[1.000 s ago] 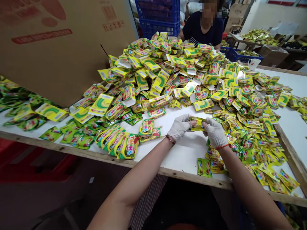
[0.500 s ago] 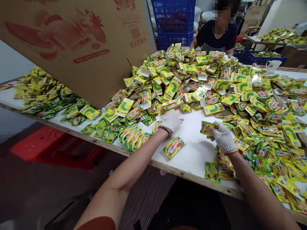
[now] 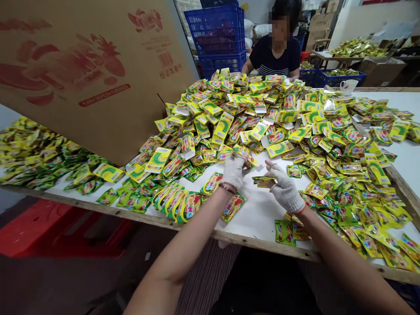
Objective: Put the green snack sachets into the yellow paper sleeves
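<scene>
My left hand [image 3: 233,173], in a white glove with bare fingertips, is closed on a small yellow candy box [image 3: 250,160] at the front of the pile. Part of that box is hidden by the fingers. Just to the right, my right hand [image 3: 285,189], gloved the same way, pinches a small shiny candy packet [image 3: 262,181] by its end. Beneath my left wrist a flat candy box [image 3: 233,207] lies on the white table [image 3: 256,218]. Another box [image 3: 211,183] lies to its left, beside a leaning row of filled-looking boxes [image 3: 177,202].
A heap of yellow boxes [image 3: 243,113] spreads across the table. Loose packets [image 3: 354,214] lie at the right, more at far left. A large carton [image 3: 82,78] stands at left; a red stool [image 3: 36,227] is below. Across the table sits a person [image 3: 275,57] before blue crates [image 3: 216,35].
My left hand has moved slightly right and now has a yellow box from the pile's edge. My right hand has brought its packet leftward, nearer to it. The view has shifted to the right.
</scene>
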A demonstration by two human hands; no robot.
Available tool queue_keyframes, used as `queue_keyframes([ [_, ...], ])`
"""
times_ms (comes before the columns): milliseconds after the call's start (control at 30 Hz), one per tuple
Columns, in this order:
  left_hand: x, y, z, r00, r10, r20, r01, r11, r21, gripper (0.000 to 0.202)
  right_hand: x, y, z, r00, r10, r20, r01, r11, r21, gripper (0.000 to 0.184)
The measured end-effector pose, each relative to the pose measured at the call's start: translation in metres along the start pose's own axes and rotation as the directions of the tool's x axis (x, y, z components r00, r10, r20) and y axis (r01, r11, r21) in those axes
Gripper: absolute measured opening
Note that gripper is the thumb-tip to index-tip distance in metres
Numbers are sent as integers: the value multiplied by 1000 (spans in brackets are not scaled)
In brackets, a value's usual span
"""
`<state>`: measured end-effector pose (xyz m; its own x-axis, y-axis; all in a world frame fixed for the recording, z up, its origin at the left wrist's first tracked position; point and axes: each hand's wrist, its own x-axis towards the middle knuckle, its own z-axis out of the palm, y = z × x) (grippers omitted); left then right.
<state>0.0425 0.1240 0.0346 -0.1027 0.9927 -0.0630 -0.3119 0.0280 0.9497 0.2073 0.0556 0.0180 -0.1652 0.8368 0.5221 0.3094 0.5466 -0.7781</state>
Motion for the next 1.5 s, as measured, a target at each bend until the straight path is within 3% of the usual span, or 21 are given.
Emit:
queue_keyframes([
  [33, -7, -8, 9, 997, -68, 34, 72, 987, -141, 50, 0, 1, 1, 1000, 10, -5, -10, 1000, -21, 21],
  [100, -19, -21, 21, 990, -117, 82, 129, 978, -167, 50, 1, 6, -4, 994, 95, -62, -99, 993, -70, 24],
  [167, -27, -25, 21, 997, -60, 51, 60, 998, 15, 52, 4, 13, -16, 961, 235, -145, -246, 968, -59, 21],
  [233, -32, -22, 12, 994, 104, 26, -107, 958, 267, 63, 6, 18, -31, 910, 386, -152, -381, 923, 62, 26],
  [267, -33, -18, 7, 975, 210, 70, -220, 886, 408, 74, 6, 19, -37, 886, 450, -112, -432, 889, 149, 33],
  [333, -34, -11, -4, 885, 351, 306, -464, 606, 647, 92, 7, 19, -47, 850, 526, 30, -507, 802, 315, 45],
  [400, -34, -8, -10, 757, 315, 572, -646, 233, 727, 88, 7, 18, -50, 830, 533, 164, -551, 737, 392, 49],
  [467, -33, -10, -13, 715, 210, 667, -693, 78, 717, 66, 6, 18, -48, 821, 525, 225, -569, 722, 393, 48],
  [567, -33, -17, -13, 765, 164, 623, -638, 60, 768, 42, 5, 18, -43, 842, 528, 108, -531, 778, 337, 48],
  [667, -36, -16, -11, 826, 197, 528, -546, 46, 837, 47, 6, 17, -42, 857, 512, -54, -487, 840, 241, 46],
  [767, -40, -13, -10, 851, 172, 496, -507, 23, 862, 50, 8, 12, -50, 863, 505, 2, -503, 860, 90, 39],
  [967, -40, -24, -8, 777, 116, 619, -619, -42, 784, 39, 10, 8, -58, 912, 399, 94, -352, 880, -320, 25],
  [1100, -40, -35, -7, 779, 105, 619, -619, -34, 785, 39, 5, 9, -47, 953, 292, 79, -226, 861, -455, 20],
  [1167, -40, -38, -7, 791, 131, 598, -598, -39, 800, 41, 4, 8, -44, 953, 294, 76, -231, 864, -447, 16],
  [1300, -41, -39, -6, 794, 219, 567, -570, -55, 820, 44, 6, 4, -49, 911, 408, 61, -374, 880, -293, 22],
  [1400, -43, -38, -3, 785, 195, 588, -589, -59, 806, 45, 9, 0, -48, 940, 342, 2, -318, 874, -368, 28],
  [1500, -46, -35, -2, 791, 148, 593, -590, -70, 804, 49, 9, -1, -44, 947, 319, 38, -283, 884, -373, 18],
])
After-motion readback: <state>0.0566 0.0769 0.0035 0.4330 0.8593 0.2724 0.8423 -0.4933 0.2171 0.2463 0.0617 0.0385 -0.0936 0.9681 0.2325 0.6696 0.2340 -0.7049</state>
